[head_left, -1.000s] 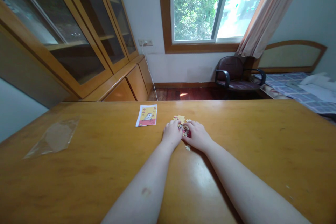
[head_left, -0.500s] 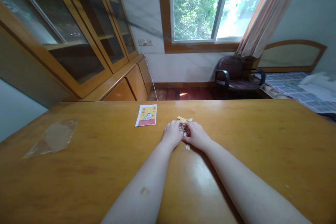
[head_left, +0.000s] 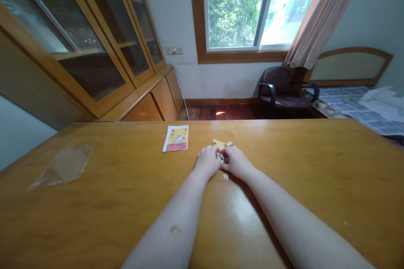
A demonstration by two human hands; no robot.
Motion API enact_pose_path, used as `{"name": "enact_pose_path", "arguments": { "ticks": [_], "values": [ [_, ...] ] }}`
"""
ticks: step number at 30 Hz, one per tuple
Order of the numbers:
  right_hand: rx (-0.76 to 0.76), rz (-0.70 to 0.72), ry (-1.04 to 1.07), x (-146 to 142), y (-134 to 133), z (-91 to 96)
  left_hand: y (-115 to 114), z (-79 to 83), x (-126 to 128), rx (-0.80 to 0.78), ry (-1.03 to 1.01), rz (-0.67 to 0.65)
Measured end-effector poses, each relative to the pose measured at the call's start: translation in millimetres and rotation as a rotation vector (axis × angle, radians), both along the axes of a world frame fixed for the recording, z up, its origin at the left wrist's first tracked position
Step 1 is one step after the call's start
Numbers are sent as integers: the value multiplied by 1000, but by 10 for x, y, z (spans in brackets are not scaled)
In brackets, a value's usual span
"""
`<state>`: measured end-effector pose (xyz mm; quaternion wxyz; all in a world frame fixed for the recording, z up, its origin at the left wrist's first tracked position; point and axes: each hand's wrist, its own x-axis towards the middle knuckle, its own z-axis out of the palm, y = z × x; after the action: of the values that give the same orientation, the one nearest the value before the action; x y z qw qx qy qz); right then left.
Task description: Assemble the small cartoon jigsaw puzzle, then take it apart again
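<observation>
A small heap of jigsaw puzzle pieces [head_left: 222,158] lies between my two hands on the wooden table [head_left: 126,210]. My left hand [head_left: 206,161] curls around the heap from the left, and my right hand [head_left: 238,161] curls around it from the right. The fingertips nearly meet, and they hide part of the heap. Just beyond the fingers rest a few yellowish pieces [head_left: 220,144] and a pale piece [head_left: 229,144]. One loose piece [head_left: 225,176] lies on the near side, below my right hand.
A picture card [head_left: 176,138] with a white animal on yellow and red lies left of my hands. Farther left is a clear plastic bag [head_left: 66,164]. Past the far table edge stand an office chair [head_left: 280,88], a bed [head_left: 362,101] and a glass-door cabinet [head_left: 107,50].
My hands have drawn slightly closer together around the puzzle pieces, so less of the heap shows. The card and plastic bag have stayed in place.
</observation>
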<state>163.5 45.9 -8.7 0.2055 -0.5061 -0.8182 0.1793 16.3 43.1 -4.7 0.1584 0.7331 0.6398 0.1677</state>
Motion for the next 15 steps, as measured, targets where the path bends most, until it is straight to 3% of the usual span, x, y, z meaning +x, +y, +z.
{"name": "enact_pose_path", "arguments": {
  "ticks": [8,15],
  "values": [
    [43,-8,-76,8,-19,12,-18,37,22,-22,24,6],
    [60,-9,-140,1,-23,31,-31,46,26,29,43,-64]
  ]
}}
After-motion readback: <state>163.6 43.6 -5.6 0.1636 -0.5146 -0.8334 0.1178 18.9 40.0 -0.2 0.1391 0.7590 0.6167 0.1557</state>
